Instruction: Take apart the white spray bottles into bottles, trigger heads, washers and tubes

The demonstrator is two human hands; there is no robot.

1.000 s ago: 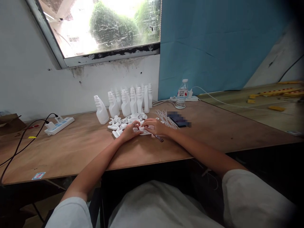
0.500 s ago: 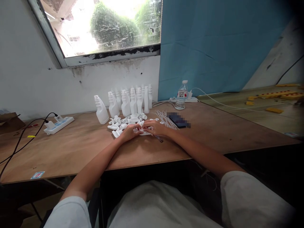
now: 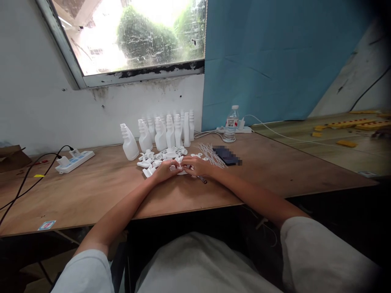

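Note:
My left hand point(image 3: 165, 171) and my right hand point(image 3: 198, 166) meet over the table, fingertips bent together around a small white plastic part point(image 3: 180, 165). Its exact shape is mostly hidden by the fingers. A slim dark rod point(image 3: 202, 179) sticks out below my right hand; whether the hand touches it I cannot tell. Just behind and left of my hands lies a pile of white spray trigger heads point(image 3: 171, 152). Thin white tubes point(image 3: 210, 155) and a few small white discs lie beyond my right hand.
White spray bottles point(image 3: 130, 147) without heads stand in rows against the wall. A dark phone point(image 3: 226, 156) lies right of the tubes, with a clear water bottle point(image 3: 231, 126) behind it. A power strip point(image 3: 75, 162) with black cables is on the left.
Both hands stay together over the same spot with only slight finger movement. The whole view has shifted a little; the things on the table look unmoved.

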